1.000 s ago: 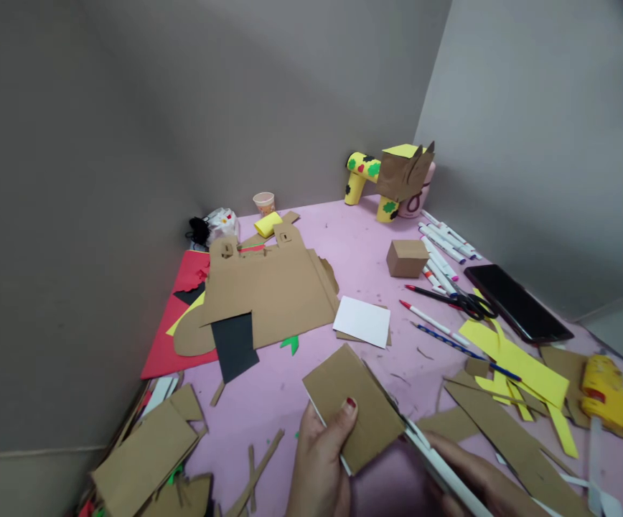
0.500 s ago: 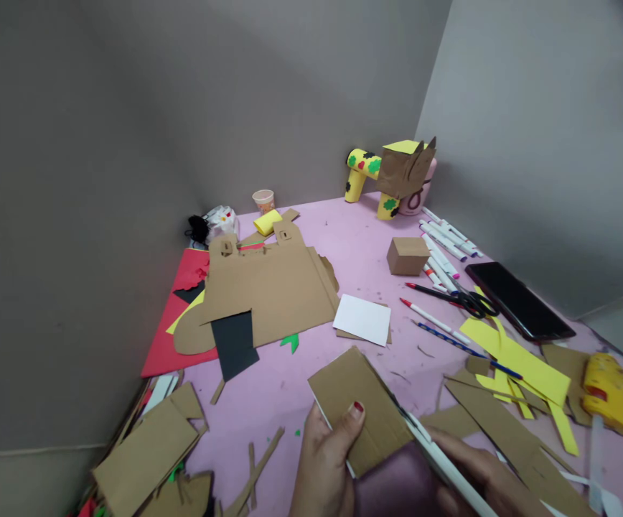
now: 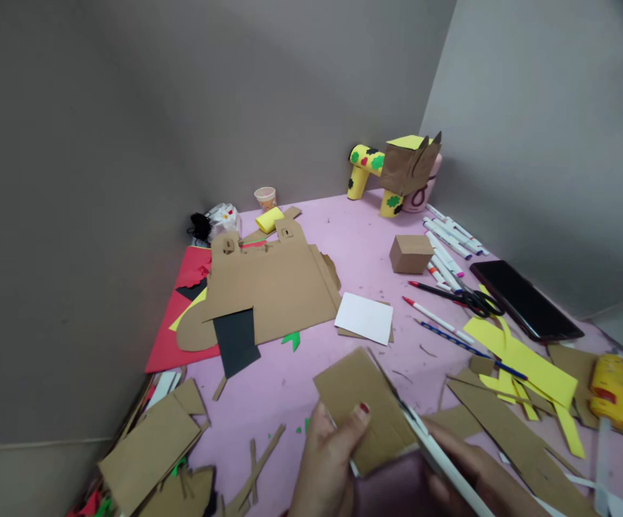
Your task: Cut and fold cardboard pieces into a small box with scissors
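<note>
Walls: grey, closing off the far side of my feed.
Tabletop: pink, strewn with scraps.
Large cardboard sheet: flat, left of centre, partly over a red sheet.
Yellow-legged model: standing near the far corner, its brown box topped in yellow.
Left hand: I see it pinching a cardboard piece, thumb on top, fingers beneath.
Right hand: closed round a white tool, whose exact kind I can't make out.
Glue gun: yellow, far right.
Phone: screen dark, near the right wall.
Cardboard piece: over the near table, tilted, the tool's dark tip along its right edge.
Cardboard block: just beside the markers.
Green scrap: just beside the large cardboard sheet's near edge.
</note>
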### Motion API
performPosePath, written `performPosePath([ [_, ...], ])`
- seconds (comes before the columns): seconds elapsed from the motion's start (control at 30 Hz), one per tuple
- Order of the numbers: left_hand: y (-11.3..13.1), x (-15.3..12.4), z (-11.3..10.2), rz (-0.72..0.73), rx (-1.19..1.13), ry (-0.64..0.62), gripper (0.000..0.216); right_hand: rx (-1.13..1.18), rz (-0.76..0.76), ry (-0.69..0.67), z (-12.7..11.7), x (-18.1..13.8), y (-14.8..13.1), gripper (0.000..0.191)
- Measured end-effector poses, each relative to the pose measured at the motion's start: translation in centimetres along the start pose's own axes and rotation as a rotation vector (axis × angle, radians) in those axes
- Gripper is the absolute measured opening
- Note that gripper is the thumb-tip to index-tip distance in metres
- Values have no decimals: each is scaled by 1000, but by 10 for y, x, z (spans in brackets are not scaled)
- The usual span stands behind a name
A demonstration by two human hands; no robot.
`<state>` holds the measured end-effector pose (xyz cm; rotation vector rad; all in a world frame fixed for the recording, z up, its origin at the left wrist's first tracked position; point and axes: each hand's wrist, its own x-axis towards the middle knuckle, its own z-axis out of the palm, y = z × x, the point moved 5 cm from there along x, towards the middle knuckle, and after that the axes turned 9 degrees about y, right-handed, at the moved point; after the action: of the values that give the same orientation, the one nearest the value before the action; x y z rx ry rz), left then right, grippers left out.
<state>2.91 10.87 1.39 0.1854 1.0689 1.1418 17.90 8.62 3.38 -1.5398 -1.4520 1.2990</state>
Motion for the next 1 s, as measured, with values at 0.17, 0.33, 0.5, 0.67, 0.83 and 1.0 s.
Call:
performPosePath([
  [0.17, -13, -2, 6, -54, -64, -100, 54, 65, 21, -13, 0, 6, 0, 49],
  [0.33, 1, 4, -3, -10, -96, 52, 58, 358, 59, 166, 5, 16, 30, 59],
  [0.5, 1, 7, -4, -23, -83, 60, 63, 415, 45, 307, 9, 21, 24, 54],
  [0.67, -1, 7, -4, 12, -33, 23, 69, 352, -30, 308, 11, 26, -1, 45],
  [0.83, 5, 9, -8, 21, -100, 117, 51, 316, 5, 363, 6, 23, -2, 51],
  [1.0, 28, 14, -16, 226, -90, 191, 45, 228, 122, 499, -16, 12, -1, 63],
])
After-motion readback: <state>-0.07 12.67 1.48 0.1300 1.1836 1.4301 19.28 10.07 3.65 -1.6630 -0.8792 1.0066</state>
